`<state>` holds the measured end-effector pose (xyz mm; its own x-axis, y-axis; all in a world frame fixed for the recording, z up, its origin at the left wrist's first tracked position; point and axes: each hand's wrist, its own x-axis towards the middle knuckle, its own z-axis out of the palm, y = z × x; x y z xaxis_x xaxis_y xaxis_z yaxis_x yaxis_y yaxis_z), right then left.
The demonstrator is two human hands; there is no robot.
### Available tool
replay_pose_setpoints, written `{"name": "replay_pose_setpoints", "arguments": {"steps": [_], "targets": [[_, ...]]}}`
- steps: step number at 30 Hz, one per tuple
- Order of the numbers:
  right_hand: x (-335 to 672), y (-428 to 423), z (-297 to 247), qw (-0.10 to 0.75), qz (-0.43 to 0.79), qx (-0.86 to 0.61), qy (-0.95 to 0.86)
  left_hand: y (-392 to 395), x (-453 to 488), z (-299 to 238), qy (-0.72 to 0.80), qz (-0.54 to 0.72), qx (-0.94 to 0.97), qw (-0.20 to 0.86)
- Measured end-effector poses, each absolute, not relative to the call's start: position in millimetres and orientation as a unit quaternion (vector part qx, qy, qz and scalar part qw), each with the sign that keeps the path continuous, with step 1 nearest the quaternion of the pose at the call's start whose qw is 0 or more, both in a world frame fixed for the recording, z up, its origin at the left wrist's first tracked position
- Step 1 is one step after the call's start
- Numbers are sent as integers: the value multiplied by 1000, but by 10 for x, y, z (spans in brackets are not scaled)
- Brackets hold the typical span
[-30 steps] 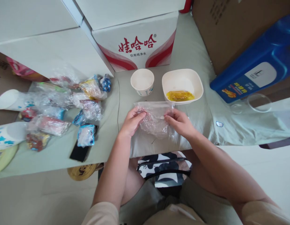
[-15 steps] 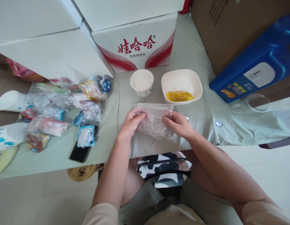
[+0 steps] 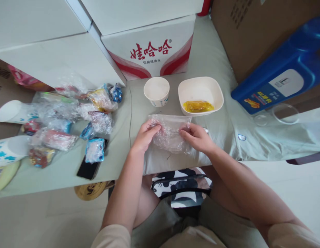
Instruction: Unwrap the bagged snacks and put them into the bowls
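Note:
Both my hands pinch a crumpled clear plastic bag (image 3: 170, 132) lying on the pale green cloth near the table's front edge. My left hand (image 3: 145, 135) grips its left side with fingers curled. My right hand (image 3: 197, 136) grips its right side the same way. Just behind the bag stand a small white paper cup (image 3: 156, 91) and a white square bowl (image 3: 200, 86) with a yellow packet (image 3: 198, 105) inside.
A heap of snack packets in clear wrap (image 3: 72, 117) covers the left of the table, with a black phone (image 3: 89, 167) beside it. White cartons (image 3: 149, 44) stand behind. A blue jug (image 3: 284, 69) lies at the right, paper cups (image 3: 10, 111) at far left.
My hands have drawn slightly closer together and lower on the bag, crumpling it a little more. Nothing else has moved.

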<state>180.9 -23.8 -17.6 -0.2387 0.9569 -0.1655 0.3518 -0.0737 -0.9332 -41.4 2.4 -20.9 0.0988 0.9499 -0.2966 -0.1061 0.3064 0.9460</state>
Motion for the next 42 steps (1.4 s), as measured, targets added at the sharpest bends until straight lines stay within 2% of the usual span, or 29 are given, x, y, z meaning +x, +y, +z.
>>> {"name": "replay_pose_setpoints", "arguments": {"steps": [17,37,42], "targets": [[1814,-243,-129,264,467,-539,-650,20,-409,-213,518,404,432,618],[1818,-247,-101,247,454,-538,-665,18,-391,-190,531,399,486,569],[1813,-249,-107,266,448,-538,-663,20,-408,-204,535,405,486,559]]}}
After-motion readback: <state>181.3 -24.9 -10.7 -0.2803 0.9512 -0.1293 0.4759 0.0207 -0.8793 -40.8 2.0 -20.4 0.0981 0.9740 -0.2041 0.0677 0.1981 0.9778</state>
